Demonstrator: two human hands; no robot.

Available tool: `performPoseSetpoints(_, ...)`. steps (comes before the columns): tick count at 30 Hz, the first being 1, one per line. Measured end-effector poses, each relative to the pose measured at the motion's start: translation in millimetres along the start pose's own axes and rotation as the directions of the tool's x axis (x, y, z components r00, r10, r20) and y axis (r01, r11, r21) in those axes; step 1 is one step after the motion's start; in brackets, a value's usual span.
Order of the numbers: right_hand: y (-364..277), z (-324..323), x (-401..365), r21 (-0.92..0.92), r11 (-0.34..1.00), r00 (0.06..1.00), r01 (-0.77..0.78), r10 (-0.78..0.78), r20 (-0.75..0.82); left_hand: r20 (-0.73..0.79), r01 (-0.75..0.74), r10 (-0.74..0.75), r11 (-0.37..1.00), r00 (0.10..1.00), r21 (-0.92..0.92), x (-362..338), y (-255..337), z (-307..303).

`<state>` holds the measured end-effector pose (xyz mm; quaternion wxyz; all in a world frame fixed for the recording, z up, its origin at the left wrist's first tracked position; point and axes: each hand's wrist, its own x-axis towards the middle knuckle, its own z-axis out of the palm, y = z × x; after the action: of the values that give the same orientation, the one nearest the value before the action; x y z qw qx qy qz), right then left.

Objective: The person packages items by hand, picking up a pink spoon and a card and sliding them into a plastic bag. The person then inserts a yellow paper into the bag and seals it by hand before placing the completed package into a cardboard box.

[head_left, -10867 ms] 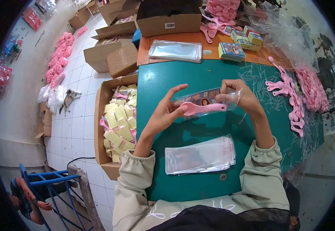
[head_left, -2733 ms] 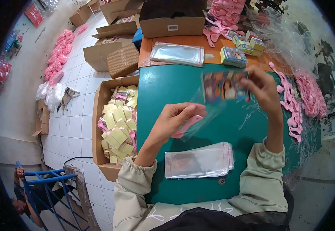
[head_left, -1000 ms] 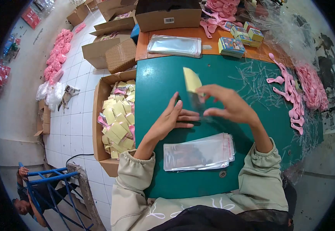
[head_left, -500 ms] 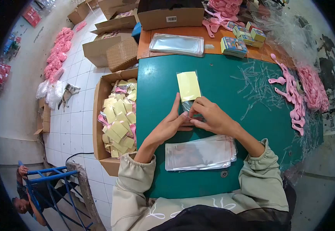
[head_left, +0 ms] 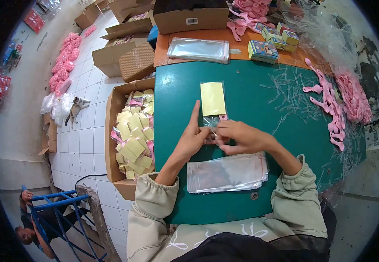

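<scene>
A clear plastic bag (head_left: 210,121) lies on the green table with a yellow card (head_left: 213,98) inside it. Just below the card, a bit of pink plastic (head_left: 223,117) shows through the film. My left hand (head_left: 191,139) grips the near end of the bag with thumb and lower fingers, its index finger stretched along the bag's left side. Opposite it, my right hand (head_left: 242,136) pinches the same end; its fingertips partly hide the film there. Nearer to me lies a stack of clear bags (head_left: 226,174).
A carton (head_left: 111,131) of filled bags stands left of the green table (head_left: 176,87). Pink spoons (head_left: 327,98) and plastic scraps (head_left: 292,94) lie on the right. Small card packs (head_left: 262,51) sit at the back. A person (head_left: 37,227) and a cat (head_left: 77,108) are at left.
My right hand has shifted slightly right and down along the bag's near end. The bag lies straighter, and the pink piece below the card has come into view.
</scene>
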<state>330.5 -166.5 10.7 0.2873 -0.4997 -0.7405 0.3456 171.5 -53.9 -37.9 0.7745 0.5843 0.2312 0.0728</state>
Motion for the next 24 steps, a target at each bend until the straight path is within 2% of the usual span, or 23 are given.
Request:
performPoseSetpoints(2,1.3,-33.0,-17.9,0.341,0.938,0.99,-0.055,0.009,0.138,0.009,0.051,-0.051,0.994,0.999,-0.092,-5.4,13.6,5.5)
performPoseSetpoints(3,8.2,-53.8,-33.0,0.405,0.913,0.998,-0.052,0.028,0.064,0.015,0.076,-0.075,0.987,0.997,-0.14,-7.3,18.1,7.6)
performPoseSetpoints(4,16.2,-76.4,-52.3,0.466,0.884,0.999,-0.042,0.052,-0.009,0.057,0.083,-0.077,0.99,0.995,-0.11,-7.5,17.1,7.4)
performPoseSetpoints(5,24.6,-101.0,-74.2,0.455,0.881,0.98,-0.128,0.182,-0.076,0.097,0.09,-0.082,0.993,0.992,-0.079,-6.1,15.9,6.0)
performPoseSetpoints(6,39.9,-122.2,-99.2,0.227,0.909,0.885,-0.35,0.401,-0.237,0.137,0.094,-0.087,0.995,0.987,-0.046,-5.1,14.5,4.4)
performPoseSetpoints(7,51.4,-134.2,-112.2,0.025,0.815,0.726,-0.579,0.529,-0.438,0.154,0.089,-0.08,0.995,0.985,-0.05,-3.7,12.1,2.2)
performPoseSetpoints(9,57.1,-125.4,-112.9,-0.267,0.72,0.699,-0.641,0.403,-0.591,0.192,0.087,-0.074,0.994,0.979,-0.06,-1.9,6.3,-0.1)
performPoseSetpoints(12,53.1,-95.0,-117.6,-0.591,0.395,0.681,-0.704,0.139,-0.719,0.187,0.104,-0.082,0.989,0.979,-0.109,-6.2,18.8,5.8)
performPoseSetpoints(13,12.8,-73.5,-80.8,-0.494,0.663,0.765,-0.562,0.191,-0.615,0.169,0.095,-0.07,0.984,0.983,-0.149,-6.4,19.9,8.5)
performPoseSetpoints(14,-1.1,-54.8,-59.9,-0.529,0.753,0.874,-0.391,0.122,-0.471,0.149,0.086,-0.059,0.979,0.987,-0.186,-6.5,21.0,10.6)
performPoseSetpoints(16,-5.4,-10.5,-34.3,-0.176,0.92,0.855,-0.349,0.236,-0.462,0.143,0.08,-0.043,0.96,0.989,-0.267,-8.1,22.9,11.4)
performPoseSetpoints(19,17.8,2.1,-22.3,-0.252,0.932,0.862,-0.263,0.109,-0.495,0.197,0.114,-0.045,0.93,0.979,-0.349,-15.0,28.6,8.6)
performPoseSetpoints(21,25.6,1.9,-23.6,-0.16,0.965,0.838,-0.207,0.091,-0.538,0.24,0.155,-0.075,0.93,0.968,-0.334,-21.6,36.6,3.1)
performPoseSetpoints(22,27.3,0.9,-24.5,-0.114,0.978,0.827,-0.177,0.085,-0.556,0.19,0.109,-0.064,0.965,0.98,-0.237,-20.0,33.3,0.9)
performPoseSetpoints(24,22.9,-1.0,-27.1,0.026,0.979,0.816,-0.203,0.184,-0.547,0.096,0.039,-0.036,0.999,0.995,-0.033,-16.2,22.3,-3.4)
